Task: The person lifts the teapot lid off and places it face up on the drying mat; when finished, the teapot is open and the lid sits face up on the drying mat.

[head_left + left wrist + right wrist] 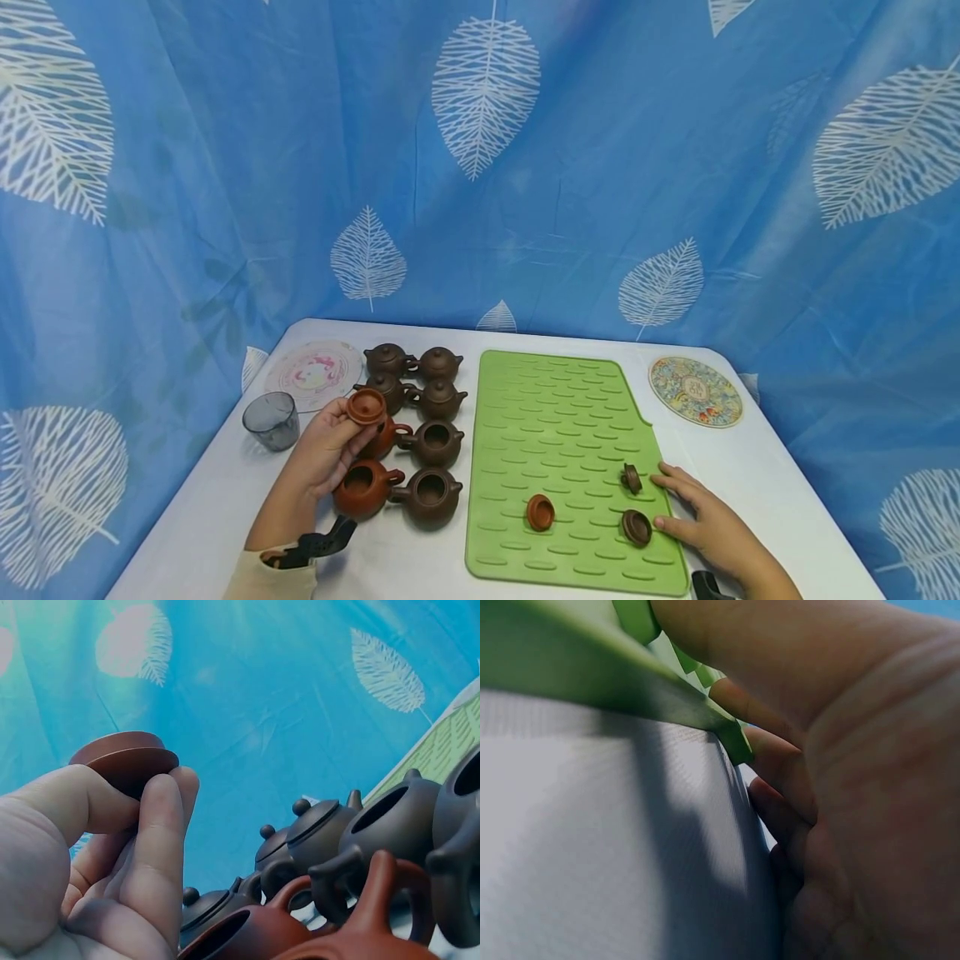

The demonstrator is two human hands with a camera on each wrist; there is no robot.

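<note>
My left hand pinches a reddish-brown clay teapot lid between thumb and fingers, its hollow inner side turned up. The lid is raised above the teapots in the left wrist view. Below and beside that hand stand an uncovered red teapot and another red teapot partly hidden by the fingers. My right hand rests at the right edge of the green mat, fingers loosely extended. Near its fingertips lie a dark lid and a second dark lid.
A smaller-looking red lid lies on the mat. Two uncovered dark teapots, the nearer one in front, stand left of it. Several lidded dark teapots stand behind. A grey glass, a pink-patterned disc and a colourful disc flank them.
</note>
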